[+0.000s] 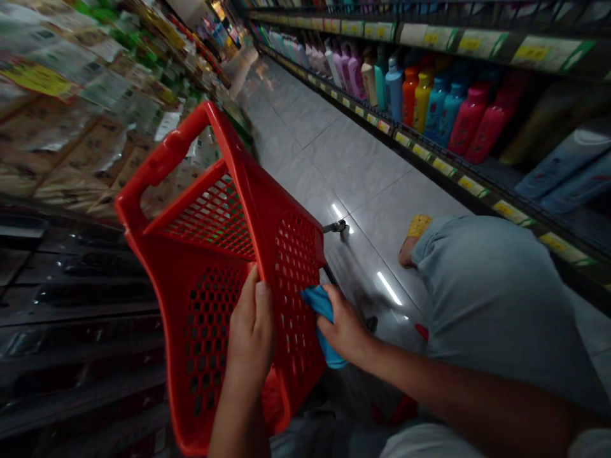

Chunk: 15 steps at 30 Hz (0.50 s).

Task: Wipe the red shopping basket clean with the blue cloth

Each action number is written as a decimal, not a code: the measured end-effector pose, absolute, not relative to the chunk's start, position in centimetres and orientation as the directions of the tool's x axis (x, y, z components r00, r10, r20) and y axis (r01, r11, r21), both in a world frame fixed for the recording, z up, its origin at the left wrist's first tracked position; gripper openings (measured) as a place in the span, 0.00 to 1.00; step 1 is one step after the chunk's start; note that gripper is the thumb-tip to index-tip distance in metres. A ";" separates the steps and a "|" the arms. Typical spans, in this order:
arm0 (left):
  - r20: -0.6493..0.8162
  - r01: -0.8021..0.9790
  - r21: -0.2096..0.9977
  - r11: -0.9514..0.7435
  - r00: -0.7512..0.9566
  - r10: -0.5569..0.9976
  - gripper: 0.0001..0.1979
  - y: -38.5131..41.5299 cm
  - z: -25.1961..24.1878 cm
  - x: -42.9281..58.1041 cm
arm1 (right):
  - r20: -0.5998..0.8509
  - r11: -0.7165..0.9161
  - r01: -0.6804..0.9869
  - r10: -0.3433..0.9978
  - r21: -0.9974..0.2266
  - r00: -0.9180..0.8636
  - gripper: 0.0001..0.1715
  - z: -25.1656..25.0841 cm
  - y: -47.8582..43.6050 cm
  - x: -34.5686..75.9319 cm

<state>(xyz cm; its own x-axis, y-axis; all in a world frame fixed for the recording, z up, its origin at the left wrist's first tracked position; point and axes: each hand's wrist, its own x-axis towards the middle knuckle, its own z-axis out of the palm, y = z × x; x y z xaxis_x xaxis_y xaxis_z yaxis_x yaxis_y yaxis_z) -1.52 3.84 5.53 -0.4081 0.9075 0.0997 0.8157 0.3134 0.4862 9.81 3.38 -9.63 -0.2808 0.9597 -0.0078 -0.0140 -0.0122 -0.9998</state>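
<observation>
Nearest, a light blue trouser leg (491, 305) is seen to the right of the red cart (267, 197); against the cart's near rim the left hand (251, 318) is laid, its thumb and forefinger stretched along the edge, while its other fingers are hidden, so that it cannot be told how firmly the rim is gripped; just to the right of the cart's outer side wall, a blue cloth (316, 300) is held bunched in the right hand (346, 327), the fingers closed around it, and whether the perforated wall is touched by the cloth cannot be told for certain; a wheel (341, 226) is seen low beside the cart, on the glossy tiled floor (305, 121); farther to the cart's right, below the knee, a foot in a yellow shoe (420, 226) is shown; to the cart's left, stacked brown packets (81, 146) are displayed under a yellow sign (35, 77), with dark, blurred goods (90, 331) below them; across the floor from the cart, pink bottles (468, 121), a yellow bottle (422, 102) and an orange bottle (409, 95) are lined up on a shelf (470, 184) edged with price labels; beyond the cart, the aisle's far end is blurred.
</observation>
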 end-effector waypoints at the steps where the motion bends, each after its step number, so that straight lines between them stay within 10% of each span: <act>1: 0.092 0.830 0.456 0.320 -0.402 0.911 0.30 4.8 5.7 -1.6 | 0.132 0.108 -0.090 0.934 -0.990 -0.333 0.33 -8.4 3.4 9.9; 4: 0.048 0.865 0.333 0.376 -0.414 0.909 0.25 6.9 6.6 -2.6 | 0.347 0.280 -0.214 0.840 -0.936 -0.417 0.30 -6.4 4.3 9.3; 9: -0.025 0.879 0.186 0.439 -0.443 0.896 0.16 9.0 7.3 -4.1 | -0.079 -0.080 0.007 0.965 -0.997 -0.251 0.31 -7.5 8.1 6.6; 15: 0.032 0.841 0.322 0.434 -0.468 0.883 0.15 8.8 5.9 -4.1 | 0.270 0.220 -0.168 0.881 -0.961 -0.388 0.32 -5.1 9.9 6.2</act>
<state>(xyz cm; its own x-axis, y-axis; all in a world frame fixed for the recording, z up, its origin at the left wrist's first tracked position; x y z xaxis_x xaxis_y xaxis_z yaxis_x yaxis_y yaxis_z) -4.10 8.78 5.88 -0.4678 0.8833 0.0317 0.8414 0.4340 0.3219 6.18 9.86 -5.08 -0.3882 0.8811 0.2699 -0.1677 0.2204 -0.9609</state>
